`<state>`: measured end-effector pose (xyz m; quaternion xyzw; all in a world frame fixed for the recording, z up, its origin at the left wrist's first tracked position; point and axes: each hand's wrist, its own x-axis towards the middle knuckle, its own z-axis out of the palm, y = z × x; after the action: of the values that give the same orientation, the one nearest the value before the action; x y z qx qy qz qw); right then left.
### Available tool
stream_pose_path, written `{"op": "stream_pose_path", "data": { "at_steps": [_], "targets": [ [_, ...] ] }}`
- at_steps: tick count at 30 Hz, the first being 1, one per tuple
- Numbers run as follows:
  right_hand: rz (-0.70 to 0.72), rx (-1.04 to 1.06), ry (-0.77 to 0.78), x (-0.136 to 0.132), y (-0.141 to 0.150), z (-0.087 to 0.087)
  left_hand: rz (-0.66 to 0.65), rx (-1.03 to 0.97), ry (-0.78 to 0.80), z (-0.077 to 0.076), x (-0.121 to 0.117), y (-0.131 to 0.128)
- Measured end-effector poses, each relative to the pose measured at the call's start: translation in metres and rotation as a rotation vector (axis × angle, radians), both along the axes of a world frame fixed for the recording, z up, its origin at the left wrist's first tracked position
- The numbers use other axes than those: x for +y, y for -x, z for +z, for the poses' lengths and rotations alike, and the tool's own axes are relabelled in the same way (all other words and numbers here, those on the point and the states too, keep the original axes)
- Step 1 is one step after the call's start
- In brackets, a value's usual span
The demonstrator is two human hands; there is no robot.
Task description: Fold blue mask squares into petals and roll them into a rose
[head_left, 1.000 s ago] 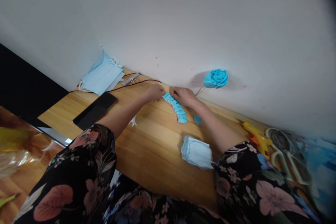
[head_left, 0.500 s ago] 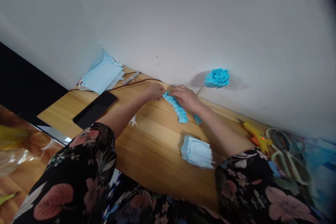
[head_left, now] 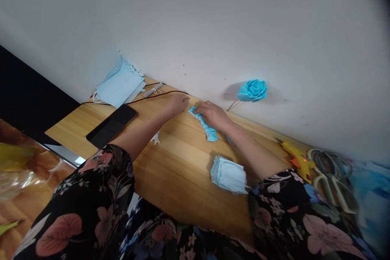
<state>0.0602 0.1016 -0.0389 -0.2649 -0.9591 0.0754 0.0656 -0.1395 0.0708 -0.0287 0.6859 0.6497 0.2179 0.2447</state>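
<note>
A row of overlapping folded blue petals [head_left: 211, 133] lies on the table near the wall, looking like mask cloth. My right hand [head_left: 213, 114] is over its upper part, fingers together and curled down on the petals; the thumb is hidden. Just left of the row's far end, my left hand [head_left: 177, 104] is closed in a fist, apart from the petals. What it holds, if anything, does not show. A small blue piece [head_left: 228, 139] peeks out from under my right wrist. Nearer my body lies a stack of pale blue cloth squares [head_left: 229, 174].
Against the wall leans a blue flower [head_left: 252, 90] on a thin stick. Face masks [head_left: 119, 83] and a phone [head_left: 111, 126] lie left on the wooden table [head_left: 179, 178]. A yellow glue gun [head_left: 296, 158], coiled cable [head_left: 330, 163] and scissors [head_left: 336, 195] are right.
My left hand has drawn slightly up and away from the row's far end. My right hand has shifted a little left and lower onto the petals.
</note>
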Motion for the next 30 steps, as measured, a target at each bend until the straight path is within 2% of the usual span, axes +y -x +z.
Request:
{"op": "stream_pose_path", "data": {
  "at_steps": [3, 7, 12, 16, 23, 30],
  "targets": [
    [-0.043, 0.065, 0.079, 0.000, 0.001, 0.007, -0.045, 0.067, -0.087, -0.002, -0.011, 0.004],
    [-0.134, 0.242, 0.154, 0.003, -0.005, 0.017, -0.129, 0.130, -0.079, 0.003, -0.031, 0.002],
    [-0.158, 0.182, 0.120, 0.003, -0.011, 0.016, -0.147, 0.236, -0.002, 0.009, -0.047, -0.005],
    [-0.140, 0.125, 0.080, 0.002, -0.008, 0.009, -0.123, 0.319, 0.027, 0.007, -0.050, -0.009],
    [-0.100, 0.056, 0.002, 0.007, 0.000, -0.002, -0.147, 0.346, 0.071, 0.006, -0.051, -0.011],
    [-0.217, 0.137, 0.056, 0.005, -0.008, 0.007, -0.140, 0.250, 0.056, 0.000, -0.050, -0.006]
  ]
}}
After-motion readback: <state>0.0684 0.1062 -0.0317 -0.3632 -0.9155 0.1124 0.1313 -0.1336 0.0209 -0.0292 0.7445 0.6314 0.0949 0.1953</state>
